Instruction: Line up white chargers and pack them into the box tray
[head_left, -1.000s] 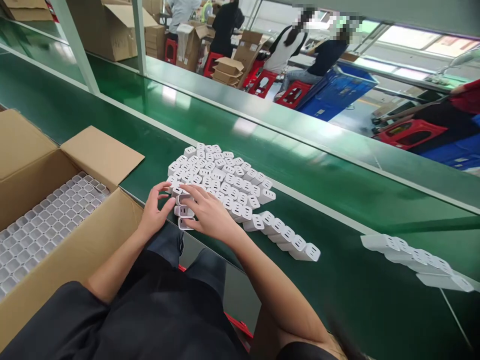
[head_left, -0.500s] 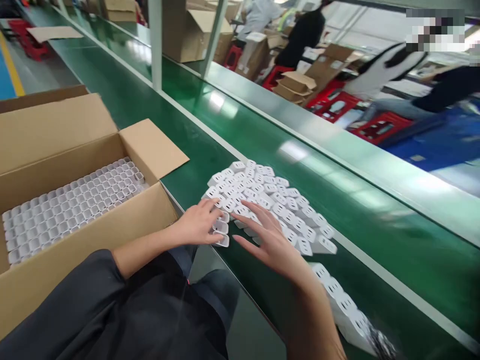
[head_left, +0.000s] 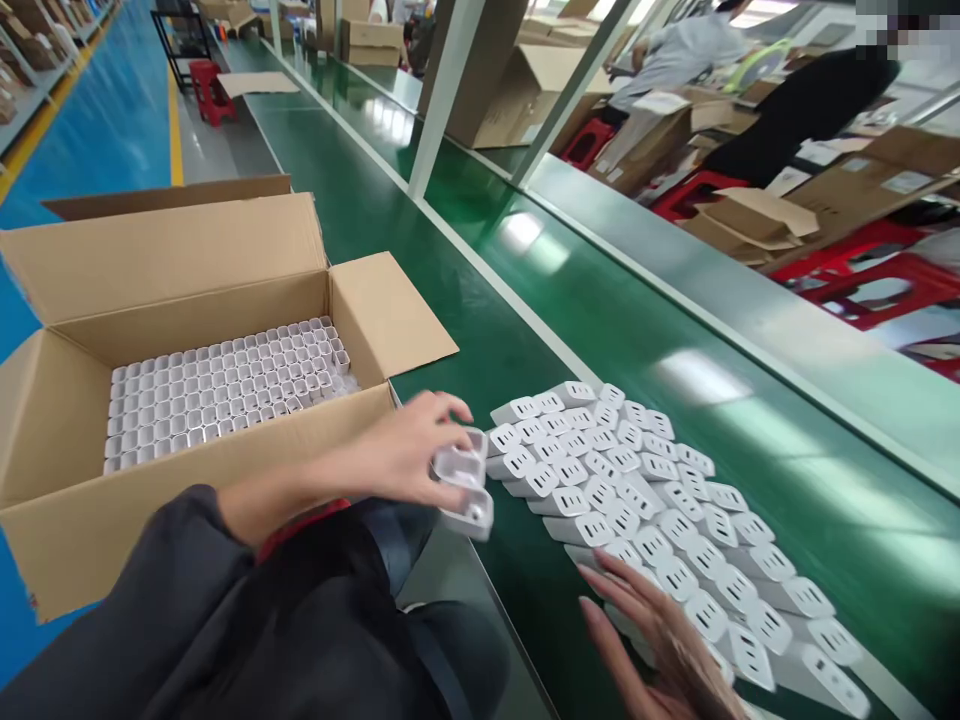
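My left hand (head_left: 416, 450) grips a short row of white plastic casings (head_left: 472, 508), with their hollow open ends showing. It holds them just above the near edge of the green belt, between the carton and the pile. My right hand (head_left: 652, 630) has its fingers spread and holds nothing. It is at the near side of a spread of white plastic casings (head_left: 600, 465), whose slotted ends face up; whether it touches them I cannot tell. More casings (head_left: 217, 390) stand in tight rows with hollow ends up inside the open cardboard carton (head_left: 247, 440) at left.
The green belt (head_left: 480, 310) runs diagonally, with a pale strip along it and metal posts (head_left: 446, 100) beyond. Carton flaps stick out, one over the belt (head_left: 394, 310). Across the line are people, cardboard boxes (head_left: 750, 220) and red stools (head_left: 877, 285).
My left hand has lifted the row of casings off the belt, away from the pile. My right hand has drawn apart from it, toward the near right. The view has turned left.
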